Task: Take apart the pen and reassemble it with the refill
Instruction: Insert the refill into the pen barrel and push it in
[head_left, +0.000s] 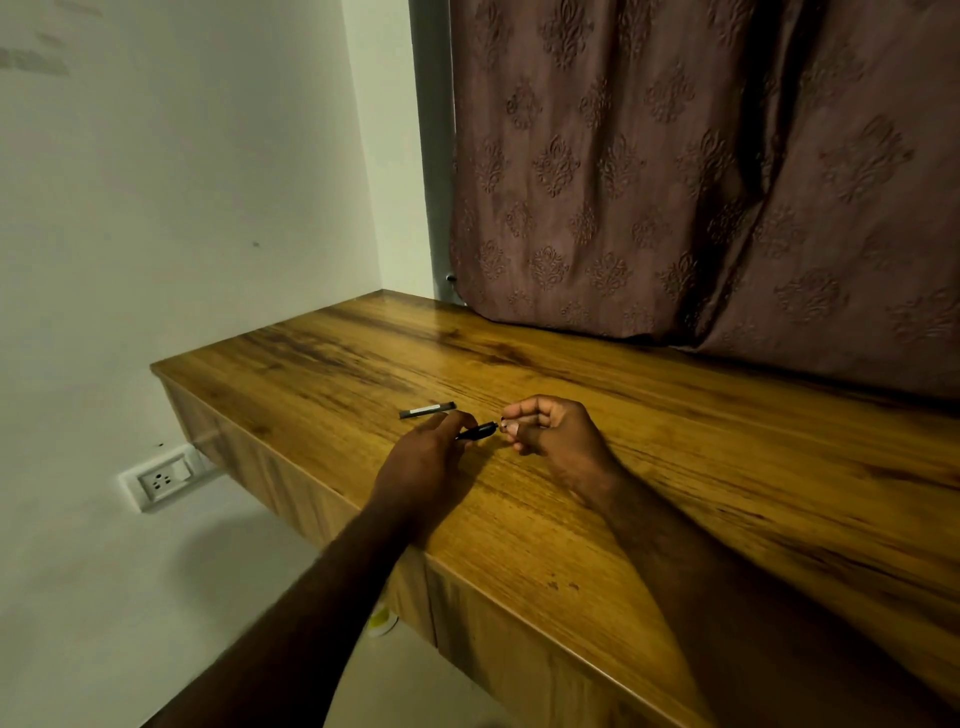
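My left hand (423, 457) holds a short black pen part (477, 432) by one end, with its free end pointing right just above the wooden table (675, 467). My right hand (550, 434) is curled and pinches something small and dark at that free end; what it is cannot be made out. A second dark pen piece (427, 410) with a pale label lies flat on the table just beyond my left hand, touching neither hand.
A brown patterned curtain (701, 182) hangs down to the table's back edge. A white wall stands to the left, with a wall socket (163, 480) below the table's left end. The table's front edge runs under my forearms.
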